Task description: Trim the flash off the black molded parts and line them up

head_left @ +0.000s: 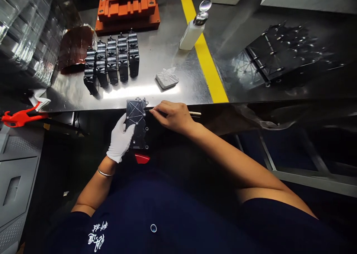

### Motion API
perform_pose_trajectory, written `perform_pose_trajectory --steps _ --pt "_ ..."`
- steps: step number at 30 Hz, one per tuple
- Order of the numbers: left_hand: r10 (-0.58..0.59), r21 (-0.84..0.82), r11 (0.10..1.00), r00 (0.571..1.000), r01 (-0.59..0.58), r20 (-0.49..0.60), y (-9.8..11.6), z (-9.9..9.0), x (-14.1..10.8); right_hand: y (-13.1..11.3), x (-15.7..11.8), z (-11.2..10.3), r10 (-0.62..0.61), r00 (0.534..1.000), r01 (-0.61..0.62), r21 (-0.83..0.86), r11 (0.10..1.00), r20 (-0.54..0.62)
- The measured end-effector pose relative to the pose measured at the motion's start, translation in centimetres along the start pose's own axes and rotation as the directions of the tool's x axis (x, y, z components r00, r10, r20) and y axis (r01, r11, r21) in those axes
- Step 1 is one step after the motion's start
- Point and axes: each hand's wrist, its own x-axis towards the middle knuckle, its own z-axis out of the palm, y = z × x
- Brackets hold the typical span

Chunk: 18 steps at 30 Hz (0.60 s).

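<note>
My left hand [120, 138], in a white glove, grips a black moulded plastic part [136, 114] along its left side. The part has an X of ribs on its upper face, a scalloped right edge and small ring-shaped eyelets. My bare right hand [174, 116] is closed on a thin stick-like tool [195, 113], whose pale end sticks out behind the hand. Its fine front end points at the part's upper right edge; whether it touches cannot be told. On the bench above stand rows of similar black parts [111, 60], and a wrapped grey block [166, 78] lies right of them.
A white pump bottle [192, 34] stands by a yellow tape strip [205, 57]. An orange fixture [126, 10] is at the back. More black parts [275, 57] lie on the right. Stacked clear trays [25, 27] rise at left, above a red-handled air gun [22, 116].
</note>
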Motion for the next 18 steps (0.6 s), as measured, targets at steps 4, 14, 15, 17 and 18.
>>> perform_pose_trajectory --steps 4,14,15,17,18 --pt "-0.008 0.017 1.0 1.0 0.008 0.003 -0.2 -0.2 0.0 0.1 -0.2 0.1 0.031 1.0 -0.031 0.065 0.997 0.002" --pt "-0.007 0.043 0.999 1.0 0.008 -0.02 -0.3 -0.1 -0.1 -0.2 -1.3 0.7 0.129 0.991 -0.122 0.179 0.976 -0.027" --pt "-0.005 0.047 0.999 1.0 0.005 -0.018 -0.4 -0.1 0.0 -0.3 -1.4 0.7 0.141 0.989 -0.132 0.187 0.973 -0.038" --pt "0.003 0.062 0.998 1.0 -0.002 -0.012 -0.4 -0.1 0.0 -0.6 -1.4 0.7 0.156 0.986 -0.143 0.193 0.971 -0.056" --pt "0.007 0.069 0.998 1.0 -0.006 -0.009 -0.4 -0.1 0.0 -0.7 -1.4 0.7 0.155 0.986 -0.141 0.189 0.972 -0.06"
